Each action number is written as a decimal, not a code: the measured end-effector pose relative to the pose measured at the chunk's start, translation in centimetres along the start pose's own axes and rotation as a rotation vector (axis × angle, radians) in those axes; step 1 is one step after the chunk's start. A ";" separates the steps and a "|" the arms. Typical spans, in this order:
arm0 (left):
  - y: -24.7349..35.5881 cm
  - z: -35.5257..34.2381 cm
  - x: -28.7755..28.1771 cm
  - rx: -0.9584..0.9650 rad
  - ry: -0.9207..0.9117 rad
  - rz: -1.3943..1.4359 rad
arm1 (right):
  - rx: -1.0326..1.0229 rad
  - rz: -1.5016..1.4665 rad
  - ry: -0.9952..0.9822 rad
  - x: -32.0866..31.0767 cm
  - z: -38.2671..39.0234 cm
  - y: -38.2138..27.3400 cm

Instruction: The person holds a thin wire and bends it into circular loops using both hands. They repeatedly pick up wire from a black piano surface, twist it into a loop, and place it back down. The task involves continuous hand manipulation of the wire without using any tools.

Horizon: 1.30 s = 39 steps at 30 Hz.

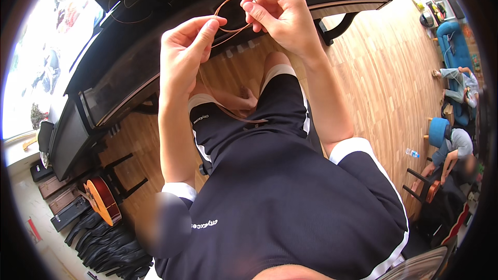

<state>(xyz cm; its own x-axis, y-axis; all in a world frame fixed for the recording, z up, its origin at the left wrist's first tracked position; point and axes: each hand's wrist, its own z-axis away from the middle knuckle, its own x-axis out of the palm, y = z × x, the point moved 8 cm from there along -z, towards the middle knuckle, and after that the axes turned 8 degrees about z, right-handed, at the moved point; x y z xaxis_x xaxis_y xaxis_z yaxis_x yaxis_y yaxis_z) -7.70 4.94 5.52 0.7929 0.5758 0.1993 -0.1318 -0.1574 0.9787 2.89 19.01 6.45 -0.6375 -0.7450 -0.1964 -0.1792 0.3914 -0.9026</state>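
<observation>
A thin copper-coloured string (229,0), like a wound guitar string, is bent into a loop in front of me, above the near edge of a glossy black piano (124,62). My left hand (182,46) pinches the loop's left side between thumb and fingertips. On the opposite side, the thumb and bent fingers of my right hand (280,18) are closed on the same string. One length hangs below my left hand and curves across my lap, its end near my dark shorts (282,98). More thin strings lie on the piano's dark top at the far left.
An acoustic guitar (104,200) and black cases (71,212) stand at lower left, beside a dark stool. At right, a seated person (456,150) bends over a small wooden instrument; another sits on a blue sofa (452,41). A water bottle (412,153) lies on the wooden floor.
</observation>
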 end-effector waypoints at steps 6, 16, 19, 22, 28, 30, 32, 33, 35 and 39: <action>-0.6 -0.4 -1.3 0.065 0.071 0.153 | 0.141 -0.149 -0.166 1.7 0.8 1.9; -2.7 -0.4 -1.9 0.058 0.175 0.253 | 0.206 -0.443 -0.398 6.8 3.3 4.6; -3.0 -0.3 -1.9 0.052 0.190 0.241 | 0.167 -0.408 -0.296 6.3 3.2 5.0; -3.2 -0.4 -2.2 0.046 0.245 0.163 | 0.134 -0.394 -0.056 4.7 2.7 5.1; -3.9 -0.6 -2.0 -0.001 0.246 0.190 | -0.010 -0.457 0.289 1.9 2.6 4.8; -4.1 -0.8 -1.9 0.002 0.235 0.217 | -0.025 -0.531 0.294 1.8 2.8 4.9; -4.2 -1.0 -1.9 -0.007 0.225 0.237 | -0.022 -0.594 0.295 1.8 2.8 5.0; -4.2 -1.0 -1.7 -0.006 0.218 0.232 | -0.020 -0.626 0.296 1.8 2.8 5.1; -4.1 -0.9 -1.4 -0.002 0.204 0.222 | 0.042 -0.730 0.205 2.7 2.5 5.4; -4.2 -1.0 -0.9 0.026 0.192 0.169 | 0.209 -0.910 0.051 4.5 2.5 6.6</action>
<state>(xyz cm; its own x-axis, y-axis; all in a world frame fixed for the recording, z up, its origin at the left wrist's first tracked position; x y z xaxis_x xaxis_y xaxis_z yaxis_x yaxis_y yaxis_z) -8.41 5.89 1.27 0.6334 0.6807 0.3680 -0.2356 -0.2833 0.9296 0.69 16.89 -1.40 -0.3507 -0.6908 0.6323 -0.4903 -0.4398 -0.7525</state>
